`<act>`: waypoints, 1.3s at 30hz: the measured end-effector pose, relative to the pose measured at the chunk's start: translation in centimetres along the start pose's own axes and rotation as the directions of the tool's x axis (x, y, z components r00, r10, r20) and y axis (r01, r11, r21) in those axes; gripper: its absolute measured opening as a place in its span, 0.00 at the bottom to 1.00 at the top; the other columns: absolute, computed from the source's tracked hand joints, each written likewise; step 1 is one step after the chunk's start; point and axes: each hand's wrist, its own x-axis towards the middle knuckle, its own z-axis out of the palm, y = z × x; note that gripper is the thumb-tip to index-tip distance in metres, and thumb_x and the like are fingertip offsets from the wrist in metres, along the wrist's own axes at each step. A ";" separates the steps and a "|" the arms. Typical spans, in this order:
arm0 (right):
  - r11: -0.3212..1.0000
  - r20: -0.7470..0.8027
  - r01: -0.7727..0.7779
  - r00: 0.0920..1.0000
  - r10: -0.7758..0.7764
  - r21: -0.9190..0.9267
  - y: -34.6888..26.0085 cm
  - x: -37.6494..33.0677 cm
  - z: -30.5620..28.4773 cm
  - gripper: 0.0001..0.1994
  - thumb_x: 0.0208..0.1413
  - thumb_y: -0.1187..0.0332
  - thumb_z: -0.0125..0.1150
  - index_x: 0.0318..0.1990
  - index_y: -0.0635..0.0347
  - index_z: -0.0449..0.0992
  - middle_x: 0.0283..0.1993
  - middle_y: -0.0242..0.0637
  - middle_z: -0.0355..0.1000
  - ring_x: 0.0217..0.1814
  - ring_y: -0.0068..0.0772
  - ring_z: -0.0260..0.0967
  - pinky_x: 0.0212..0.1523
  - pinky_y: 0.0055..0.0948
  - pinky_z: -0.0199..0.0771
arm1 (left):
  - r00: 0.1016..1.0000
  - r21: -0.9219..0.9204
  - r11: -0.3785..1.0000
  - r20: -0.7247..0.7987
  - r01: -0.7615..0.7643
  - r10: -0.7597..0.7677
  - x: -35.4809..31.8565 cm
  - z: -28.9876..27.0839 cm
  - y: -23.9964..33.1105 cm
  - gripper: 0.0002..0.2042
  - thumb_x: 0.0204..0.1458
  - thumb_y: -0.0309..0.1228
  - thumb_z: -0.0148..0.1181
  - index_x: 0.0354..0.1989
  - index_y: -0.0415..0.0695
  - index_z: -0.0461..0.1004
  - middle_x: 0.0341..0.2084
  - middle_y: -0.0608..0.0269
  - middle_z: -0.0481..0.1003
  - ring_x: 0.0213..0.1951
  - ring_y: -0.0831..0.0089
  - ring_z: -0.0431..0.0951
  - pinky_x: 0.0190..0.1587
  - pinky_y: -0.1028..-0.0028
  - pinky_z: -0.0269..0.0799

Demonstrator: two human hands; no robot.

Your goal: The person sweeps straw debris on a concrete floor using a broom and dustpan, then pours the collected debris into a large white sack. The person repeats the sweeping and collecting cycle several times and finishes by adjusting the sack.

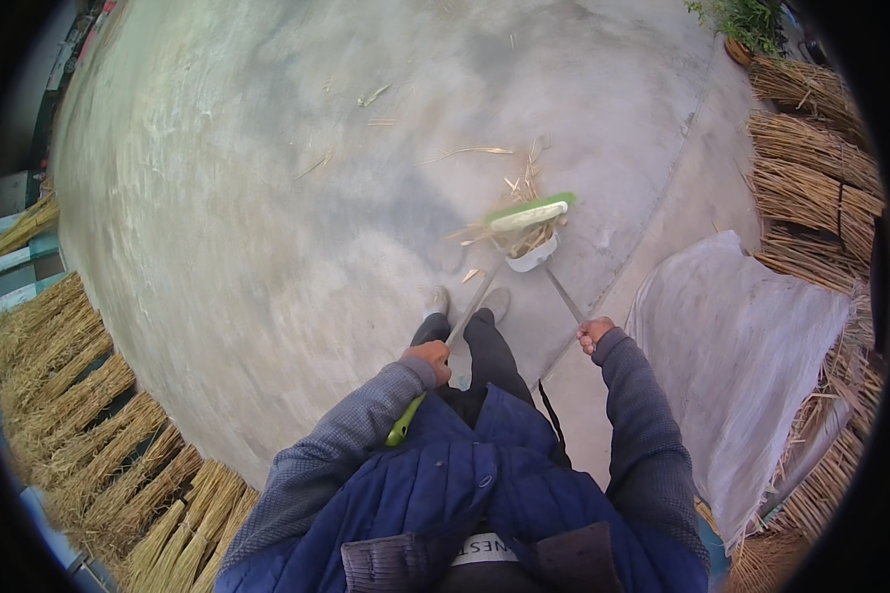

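While gripping a broom [531,211] with the fingers of the left hand [429,360] wrapped round its shaft, standing over a pale concrete floor [267,296] with the fingers of the right hand [593,334] clenched on the handle of a white dustpan [532,257]. Slightly blurred, right of the floor's middle and short of the seam [660,195] toward its right edge: the broom's green-and-white head, across the dustpan's mouth, with loose straw [537,237] bunched between the two and more just beyond. Scattered toward the floor's far edge, a few single stalks [371,97]; lined along its left edge, straw bundles [69,395]; by its right edge, stacked bundles [811,168] and a crumpled pale sheet [732,326]. Best to press the dustpan's lip flat to the concrete, hold the right wrist steady and draw the broom in short, low strokes, so as not to flick light stalks aside. Worth reaching past the long stalk [485,150] beyond the head and turning it lengthwise to the dustpan; likely to snag across the mouth otherwise. Worth gathering, too, the scrap [470,276] near the shoes [499,304].
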 end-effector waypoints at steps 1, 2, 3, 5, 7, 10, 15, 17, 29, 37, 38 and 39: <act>1.000 -0.033 -0.003 0.999 0.003 0.021 0.4 -1.0 0.5 0.08 0.49 0.73 0.43 0.22 0.66 0.63 0.11 0.31 0.53 0.08 0.22 0.47 0.07 0.22 0.46 | 1.000 0.002 1.000 -0.019 0.011 -0.011 -1.0 -0.6 -0.4 0.16 0.37 0.37 0.53 0.31 0.37 0.70 0.32 0.46 0.72 0.38 0.52 0.73 0.40 0.64 0.68; 0.999 -0.012 0.022 1.000 -0.022 0.043 1.3 -2.0 0.9 0.08 0.49 0.73 0.43 0.22 0.66 0.63 0.11 0.31 0.53 0.08 0.22 0.47 0.07 0.22 0.45 | 0.999 0.005 1.000 -0.042 0.023 -0.022 -2.3 -1.1 -0.8 0.16 0.37 0.37 0.53 0.30 0.37 0.70 0.31 0.45 0.72 0.38 0.52 0.73 0.39 0.64 0.68; 0.995 0.043 0.066 0.997 -0.069 0.074 2.0 -2.8 1.2 0.08 0.49 0.72 0.43 0.22 0.66 0.63 0.10 0.31 0.53 0.08 0.22 0.46 0.07 0.22 0.45 | 0.997 0.007 0.999 -0.071 0.041 -0.040 -3.4 -1.6 -1.1 0.15 0.37 0.37 0.53 0.29 0.37 0.70 0.31 0.44 0.72 0.37 0.51 0.73 0.38 0.64 0.68; 0.986 0.004 0.162 0.987 -0.162 -0.031 3.7 -3.6 2.0 0.07 0.48 0.72 0.43 0.22 0.66 0.63 0.10 0.32 0.52 0.07 0.22 0.46 0.07 0.22 0.45 | 0.992 -0.001 1.000 -0.130 0.006 -0.006 -5.9 -2.6 -1.8 0.15 0.36 0.37 0.53 0.28 0.38 0.69 0.27 0.45 0.72 0.35 0.52 0.73 0.37 0.65 0.69; 0.912 0.007 0.281 0.956 -0.293 -0.300 5.4 -3.6 3.2 0.07 0.48 0.73 0.43 0.22 0.65 0.63 0.10 0.32 0.53 0.07 0.23 0.46 0.07 0.23 0.45 | 0.990 -0.028 1.000 -0.142 -0.012 0.008 -8.2 -4.1 -2.7 0.15 0.36 0.38 0.53 0.27 0.38 0.69 0.26 0.45 0.72 0.34 0.52 0.73 0.35 0.65 0.69; 0.975 -0.104 0.121 0.989 -0.103 0.188 7.4 -3.8 5.0 0.07 0.48 0.72 0.44 0.22 0.64 0.63 0.10 0.32 0.53 0.07 0.24 0.46 0.07 0.23 0.46 | 0.992 -0.079 0.995 -0.117 -0.060 0.051 -11.6 -6.5 -3.9 0.13 0.37 0.35 0.54 0.26 0.37 0.68 0.21 0.48 0.71 0.25 0.57 0.74 0.28 0.67 0.69; 0.945 -0.127 0.196 0.978 -0.167 0.263 9.6 -5.0 8.2 0.08 0.48 0.70 0.43 0.22 0.63 0.63 0.09 0.32 0.53 0.07 0.24 0.46 0.07 0.24 0.47 | 0.999 -0.573 0.819 0.029 0.001 0.019 -18.5 -9.5 -6.1 0.06 0.40 0.24 0.48 0.28 0.37 0.65 0.13 0.63 0.66 0.11 0.74 0.67 0.14 0.76 0.64; 0.929 -0.135 0.230 0.971 -0.199 0.289 10.5 -5.4 9.1 0.08 0.48 0.70 0.43 0.22 0.63 0.63 0.09 0.32 0.53 0.06 0.24 0.46 0.07 0.25 0.47 | 0.997 -0.682 0.731 0.057 -0.003 0.058 -20.4 -10.7 -7.5 0.06 0.40 0.22 0.47 0.29 0.37 0.64 0.12 0.65 0.65 0.10 0.76 0.65 0.12 0.77 0.62; 0.789 -0.233 0.412 0.911 -0.341 0.455 13.8 -12.7 13.6 0.07 0.45 0.69 0.44 0.21 0.62 0.63 0.09 0.34 0.53 0.07 0.26 0.49 0.08 0.27 0.48 | 0.976 -0.413 0.895 -0.059 0.166 -0.208 -15.8 -12.9 -16.4 0.06 0.38 0.28 0.51 0.16 0.38 0.67 0.09 0.59 0.67 0.10 0.71 0.66 0.13 0.73 0.62; 0.675 -0.276 0.509 0.860 -0.430 0.534 13.7 -25.6 14.3 0.09 0.51 0.67 0.45 0.24 0.62 0.63 0.11 0.31 0.54 0.09 0.22 0.49 0.10 0.22 0.49 | 0.920 -0.346 0.853 0.109 0.390 -0.376 -5.8 -10.3 -20.3 0.08 0.39 0.28 0.54 0.13 0.41 0.67 0.10 0.63 0.68 0.12 0.73 0.69 0.16 0.72 0.67; 0.665 -0.297 0.515 0.856 -0.422 0.540 13.8 -27.9 14.4 0.09 0.51 0.67 0.45 0.24 0.62 0.63 0.12 0.31 0.54 0.09 0.22 0.48 0.10 0.21 0.50 | 0.912 -0.339 0.847 0.180 0.410 -0.370 -5.0 -9.8 -20.6 0.07 0.40 0.27 0.54 0.14 0.42 0.66 0.10 0.64 0.67 0.12 0.74 0.68 0.14 0.72 0.65; 0.659 -0.314 0.527 0.849 -0.424 0.536 13.7 -29.9 14.6 0.09 0.52 0.67 0.45 0.24 0.63 0.63 0.13 0.31 0.54 0.09 0.21 0.48 0.10 0.21 0.50 | 0.898 -0.407 0.802 0.246 0.438 -0.365 -4.5 -9.4 -20.9 0.06 0.39 0.24 0.53 0.15 0.38 0.67 0.10 0.60 0.66 0.11 0.72 0.67 0.13 0.73 0.64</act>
